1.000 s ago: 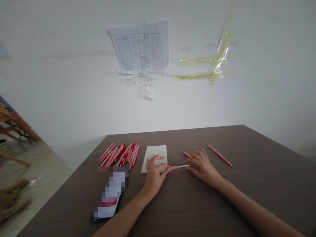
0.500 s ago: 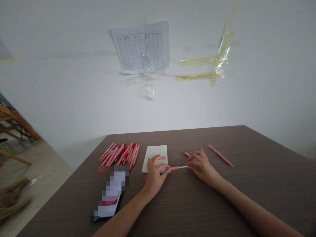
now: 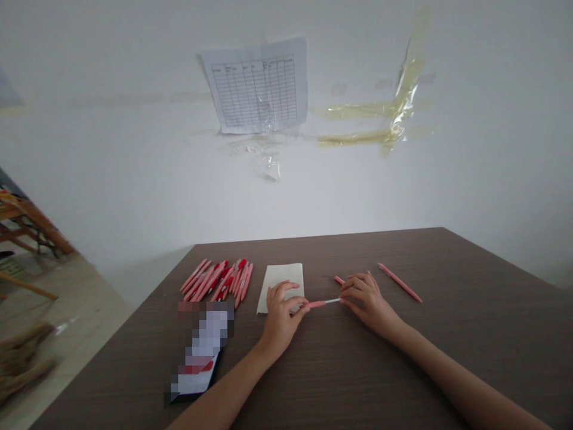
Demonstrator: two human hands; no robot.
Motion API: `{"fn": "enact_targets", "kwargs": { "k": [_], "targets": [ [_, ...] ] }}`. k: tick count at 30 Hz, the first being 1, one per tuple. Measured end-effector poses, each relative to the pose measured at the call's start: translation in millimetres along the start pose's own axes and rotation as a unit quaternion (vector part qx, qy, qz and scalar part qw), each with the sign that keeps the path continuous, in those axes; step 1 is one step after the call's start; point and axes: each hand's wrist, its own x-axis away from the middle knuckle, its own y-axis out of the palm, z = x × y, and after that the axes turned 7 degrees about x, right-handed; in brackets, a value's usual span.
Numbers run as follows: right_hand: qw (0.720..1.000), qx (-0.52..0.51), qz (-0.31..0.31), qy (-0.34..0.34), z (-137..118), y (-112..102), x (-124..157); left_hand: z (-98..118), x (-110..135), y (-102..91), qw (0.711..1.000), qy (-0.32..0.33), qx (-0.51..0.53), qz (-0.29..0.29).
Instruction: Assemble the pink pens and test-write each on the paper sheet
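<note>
Hardly anything had moved since the earlier frame; just the right hand [image 3: 369,303] had slid a tiny bit to the right. Both hands were over the middle of the desk [image 3: 322,376]. The left hand [image 3: 280,316] pinched a pink tube [image 3: 317,304] with its thumb and finger, and its other fingers were loosely bent over a cream pad [image 3: 283,273]. A thin white stick [image 3: 332,301] poked out of the tube toward the right. Its end met the right hand's fingertips, which were close together, but I could not tell if they gripped it. Another pink piece [image 3: 339,279] was partly hidden behind that hand. One pink pen [image 3: 400,283] lay slanted, closer to the desk's far right corner. Lots of pink and red pens [image 3: 210,283] lay near the far left corner. A blurry phone-like thing [image 3: 196,382] lay nearer the left edge.
</note>
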Motion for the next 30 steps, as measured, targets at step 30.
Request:
{"fn": "enact_targets", "kwargs": {
  "k": [30],
  "targets": [
    [0.975,0.163,-0.007,0.153,23,4,5,-11,0,-1.1,0.997,-0.061,-0.042,0.039]
  ]
}}
